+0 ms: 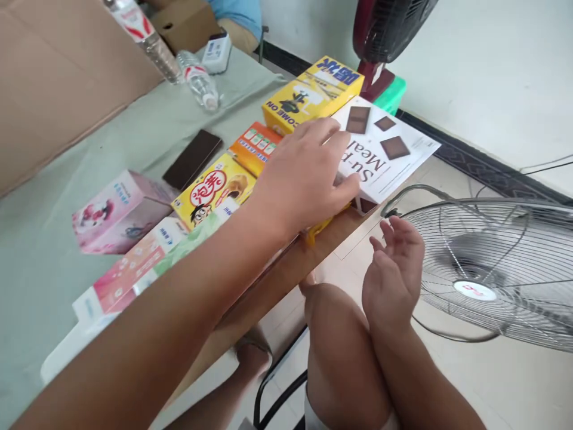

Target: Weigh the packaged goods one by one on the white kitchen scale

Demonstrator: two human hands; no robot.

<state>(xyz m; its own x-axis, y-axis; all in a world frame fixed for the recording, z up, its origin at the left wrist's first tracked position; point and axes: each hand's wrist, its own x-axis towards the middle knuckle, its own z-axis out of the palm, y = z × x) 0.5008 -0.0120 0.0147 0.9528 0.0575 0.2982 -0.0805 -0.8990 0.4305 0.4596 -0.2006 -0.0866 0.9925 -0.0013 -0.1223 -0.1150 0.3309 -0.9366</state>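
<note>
My left hand [308, 170] reaches palm down over the row of boxes, thumb and fingers apart. Its fingertips are at the left edge of a white box [405, 158] with chocolate squares printed on it; whatever lies under the palm is hidden. A yellow box [313, 95] stands just beyond the fingers, and an orange box [255, 145] lies beside the wrist. Under the hand, a bit of yellow material [317, 232] shows at the table edge. My right hand [394, 275] is raised above my knee, fingers loosely bent and nothing in it.
On the cloth-covered table [129, 143] are a yellow snack box [212, 188], pink box [128, 212], pink-and-white carton [129, 269], dark phone-like slab [192, 158] and water bottles [197, 80]. A floor fan [483, 269] stands right. Another person's blue clothing [239, 15] shows behind.
</note>
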